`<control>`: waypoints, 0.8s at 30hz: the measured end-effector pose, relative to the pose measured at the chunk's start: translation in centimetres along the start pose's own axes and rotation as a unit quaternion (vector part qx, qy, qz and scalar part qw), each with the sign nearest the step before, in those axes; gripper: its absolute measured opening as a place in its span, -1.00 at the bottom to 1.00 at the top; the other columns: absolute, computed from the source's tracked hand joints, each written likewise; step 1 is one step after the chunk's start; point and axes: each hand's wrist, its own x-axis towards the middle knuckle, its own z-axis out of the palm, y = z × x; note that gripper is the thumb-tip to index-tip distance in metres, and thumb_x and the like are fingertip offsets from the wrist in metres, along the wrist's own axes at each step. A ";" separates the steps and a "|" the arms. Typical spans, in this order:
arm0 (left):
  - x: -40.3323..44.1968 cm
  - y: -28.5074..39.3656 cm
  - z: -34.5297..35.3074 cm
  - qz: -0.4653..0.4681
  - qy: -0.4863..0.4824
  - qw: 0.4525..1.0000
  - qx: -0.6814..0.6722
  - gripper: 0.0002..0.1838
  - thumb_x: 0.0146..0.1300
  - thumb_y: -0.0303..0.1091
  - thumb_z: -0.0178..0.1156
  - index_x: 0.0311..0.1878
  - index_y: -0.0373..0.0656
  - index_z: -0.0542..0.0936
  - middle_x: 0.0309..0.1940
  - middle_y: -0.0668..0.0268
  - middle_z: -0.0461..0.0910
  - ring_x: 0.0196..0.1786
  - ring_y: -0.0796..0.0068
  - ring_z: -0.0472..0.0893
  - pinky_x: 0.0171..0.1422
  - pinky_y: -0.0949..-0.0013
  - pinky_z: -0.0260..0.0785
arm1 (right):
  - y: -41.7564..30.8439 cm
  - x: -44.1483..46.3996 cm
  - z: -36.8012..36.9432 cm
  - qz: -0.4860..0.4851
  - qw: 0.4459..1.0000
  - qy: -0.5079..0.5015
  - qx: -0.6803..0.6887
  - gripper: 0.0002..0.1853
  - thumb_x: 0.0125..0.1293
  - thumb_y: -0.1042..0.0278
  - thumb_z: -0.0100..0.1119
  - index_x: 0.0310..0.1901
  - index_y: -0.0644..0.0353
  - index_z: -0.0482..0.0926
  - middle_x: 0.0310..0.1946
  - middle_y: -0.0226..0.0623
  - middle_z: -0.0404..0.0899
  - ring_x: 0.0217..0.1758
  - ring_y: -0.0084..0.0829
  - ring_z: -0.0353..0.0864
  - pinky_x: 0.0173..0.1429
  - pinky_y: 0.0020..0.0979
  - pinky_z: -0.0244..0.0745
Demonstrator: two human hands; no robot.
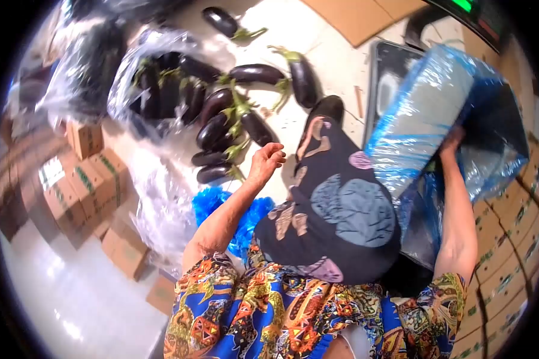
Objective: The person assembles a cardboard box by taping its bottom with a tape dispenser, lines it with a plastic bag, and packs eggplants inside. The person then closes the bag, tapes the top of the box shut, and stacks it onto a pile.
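Observation:
My left hand (266, 163) hangs in the air with its fingers curled, just below a loose eggplant (256, 128); whether anything is inside the curl cannot be made out. On the right, my right hand (452, 141) reaches into a blue-tinted plastic bag (407, 119), and its fingers are hidden by the film. The bag lies over a dark tray (380, 78). Several dark eggplants lie loose on the pale floor, among them one (303, 81) near my shoe. More eggplants (153, 96) fill an open clear bag (121, 90) at the upper left.
Cardboard boxes (87, 185) stand at the left, and rows of cartons (503, 263) at the lower right. Crumpled blue plastic (245, 224) lies beside my left forearm. Flat cardboard (356, 18) is at the top, near a device with a green display (463, 5).

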 end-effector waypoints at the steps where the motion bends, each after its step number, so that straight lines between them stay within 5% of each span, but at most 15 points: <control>1: -0.5 -0.6 -0.9 0.009 0.028 1.000 -0.005 -0.68 0.32 -0.30 0.14 0.06 -0.27 0.54 -0.17 0.22 0.64 -0.13 0.43 0.64 -0.06 0.37 0.49 | 0.6 0.1 -0.4 -0.017 1.000 0.003 0.026 -0.70 0.34 0.28 -0.04 -0.01 0.17 0.59 -0.09 -0.16 0.61 -0.03 -0.27 0.58 -0.05 -0.25 0.47; 5: -1.9 -2.7 -5.4 0.006 0.161 0.987 -0.009 -0.69 0.30 -0.37 0.11 0.06 -0.30 0.52 -0.16 0.20 0.62 -0.16 0.40 0.64 -0.06 0.36 0.50 | 2.4 0.2 -1.7 -0.109 0.978 0.071 0.164 -0.65 0.34 0.24 -0.05 0.04 0.23 0.53 0.01 -0.04 0.55 0.07 -0.09 0.50 0.09 -0.17 0.39; 9: -2.6 -3.9 -7.8 -0.015 0.226 0.974 0.002 -0.68 0.29 -0.39 0.11 0.08 -0.30 0.52 -0.15 0.23 0.62 -0.14 0.41 0.64 -0.06 0.37 0.49 | 4.6 -3.0 -7.2 -0.256 0.877 0.157 0.374 -0.59 0.34 0.20 -0.05 0.09 0.29 0.48 0.11 0.09 0.49 0.18 0.10 0.42 0.24 -0.09 0.32; 12: -3.3 -4.9 -9.1 -0.003 0.236 0.967 0.095 -0.67 0.27 -0.39 0.12 0.07 -0.31 0.52 -0.13 0.21 0.62 -0.14 0.40 0.64 -0.04 0.37 0.48 | 4.5 -6.6 -17.0 -0.168 0.836 0.041 0.521 -0.61 0.25 0.30 0.08 0.06 0.34 0.48 0.08 0.07 0.51 0.13 0.08 0.45 0.19 -0.16 0.33; 15: -4.1 -7.5 -10.4 0.078 0.325 0.929 0.157 -0.66 0.17 -0.41 0.14 0.03 -0.25 0.55 -0.19 0.03 0.63 -0.12 0.13 0.64 0.05 0.22 0.46 | 6.0 -9.4 -21.8 -0.141 0.853 -0.137 0.484 -0.63 0.22 0.34 0.12 0.01 0.39 0.49 0.00 0.07 0.55 0.05 0.06 0.50 0.12 -0.24 0.36; 17: -4.2 -6.9 -12.5 0.187 0.404 0.858 0.257 -0.54 0.11 -0.37 0.24 0.11 -0.26 0.48 -0.07 0.03 0.53 0.07 0.01 0.48 0.21 0.12 0.32 | 5.5 -11.5 -27.7 -0.126 0.809 -0.241 0.522 -0.65 0.21 0.33 0.14 -0.05 0.42 0.50 -0.13 0.11 0.58 -0.06 0.06 0.54 0.01 -0.24 0.39; 18: -4.0 -5.3 -13.2 0.201 0.451 0.825 0.276 -0.50 0.11 -0.32 0.26 0.14 -0.26 0.45 -0.03 0.02 0.52 0.10 -0.01 0.45 0.24 0.09 0.29 | 5.5 -12.3 -24.5 -0.187 0.793 -0.143 0.563 -0.69 0.19 0.36 0.12 -0.12 0.46 0.49 -0.26 0.15 0.55 -0.19 0.05 0.54 -0.06 -0.21 0.41; 19: -3.5 -3.7 -13.8 0.216 0.497 0.788 0.293 -0.45 0.12 -0.28 0.28 0.18 -0.26 0.43 0.00 0.01 0.51 0.14 -0.04 0.43 0.27 0.07 0.26 | 5.6 -12.4 -24.9 -0.203 0.803 -0.180 0.531 -0.69 0.18 0.37 0.11 -0.13 0.47 0.48 -0.27 0.17 0.54 -0.20 0.06 0.53 -0.07 -0.20 0.41; 22: -0.8 0.1 -15.6 0.291 0.435 0.761 0.383 -0.38 0.13 -0.18 0.30 0.23 -0.22 0.39 0.06 -0.03 0.47 0.18 -0.06 0.39 0.27 0.03 0.25 | 5.5 -13.3 -27.3 -0.236 0.822 -0.240 0.459 -0.68 0.13 0.39 0.09 -0.17 0.50 0.45 -0.29 0.24 0.49 -0.20 0.14 0.51 -0.06 -0.17 0.41; 24: 1.3 0.4 -15.6 0.229 0.374 0.815 0.379 -0.33 0.10 -0.09 0.33 0.25 -0.16 0.41 0.05 -0.08 0.44 0.14 -0.10 0.42 0.26 0.04 0.27 | 5.2 -13.8 -29.4 -0.235 0.832 -0.239 0.442 -0.67 0.14 0.37 0.09 -0.16 0.51 0.45 -0.27 0.25 0.50 -0.16 0.18 0.50 -0.04 -0.16 0.41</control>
